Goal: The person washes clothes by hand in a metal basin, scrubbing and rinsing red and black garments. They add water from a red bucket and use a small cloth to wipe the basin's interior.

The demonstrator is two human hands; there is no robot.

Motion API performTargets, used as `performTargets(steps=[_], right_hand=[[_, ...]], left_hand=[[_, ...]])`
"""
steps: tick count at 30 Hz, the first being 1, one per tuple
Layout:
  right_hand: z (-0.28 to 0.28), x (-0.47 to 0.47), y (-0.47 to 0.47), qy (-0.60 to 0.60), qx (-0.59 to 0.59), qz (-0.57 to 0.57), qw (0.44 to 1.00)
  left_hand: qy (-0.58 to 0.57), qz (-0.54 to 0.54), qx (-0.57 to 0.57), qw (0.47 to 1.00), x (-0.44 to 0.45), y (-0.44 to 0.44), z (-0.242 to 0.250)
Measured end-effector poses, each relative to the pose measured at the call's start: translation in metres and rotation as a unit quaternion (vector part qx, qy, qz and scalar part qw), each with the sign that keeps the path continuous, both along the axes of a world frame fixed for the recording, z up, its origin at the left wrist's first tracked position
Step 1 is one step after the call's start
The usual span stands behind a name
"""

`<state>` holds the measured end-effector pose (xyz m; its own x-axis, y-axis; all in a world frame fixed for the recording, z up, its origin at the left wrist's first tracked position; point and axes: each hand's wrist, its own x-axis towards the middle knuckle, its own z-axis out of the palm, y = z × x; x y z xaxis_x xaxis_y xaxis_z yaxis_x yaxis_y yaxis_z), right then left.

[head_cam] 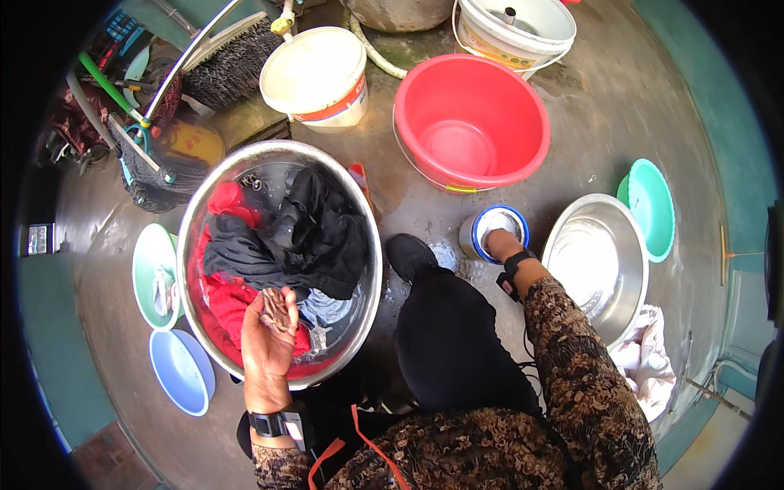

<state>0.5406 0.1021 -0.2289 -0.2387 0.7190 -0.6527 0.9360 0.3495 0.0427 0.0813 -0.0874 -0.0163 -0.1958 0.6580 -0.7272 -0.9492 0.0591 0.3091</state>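
Note:
A crumpled brownish piece of fabric [277,311] rests in the curled fingers of my left hand [267,350], palm up. That hand is over the near part of a large metal basin [375,257]. Dark wet clothes [312,226], red cloth [229,306] and a light grey-blue cloth [327,308] lie in water in the basin. My right hand [503,244] reaches down into a round can [470,236] with a blue rim and white contents, perhaps powder. Its fingers are hidden inside, so I cannot see whether they grip anything.
A red bucket [471,122] stands ahead, near a lidded white bucket [315,73] and another white bucket [520,37]. An empty metal basin [594,263], a green basin [650,211] and pale cloth [646,361] are at right. Green [147,269] and blue basins [180,370] sit left.

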Motion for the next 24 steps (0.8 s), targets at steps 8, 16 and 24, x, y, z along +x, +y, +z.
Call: performTargets(steps=[8, 16, 24], right_hand=[[-0.046, 0.039, 0.008, 0.147, 0.135, 0.111, 0.974], [0.089, -0.006, -0.003, 0.539, -0.071, -0.399, 0.739], [0.359, -0.049, -0.061, 0.611, 0.224, -0.061, 0.757]], left_hand=[[0.058, -0.041, 0.050, 0.996, -0.005, -0.013, -0.024], [0.032, -0.014, 0.069, 0.997, -0.049, -0.023, -0.053], [0.043, 0.007, 0.126, 0.991, -0.064, -0.046, -0.049]])
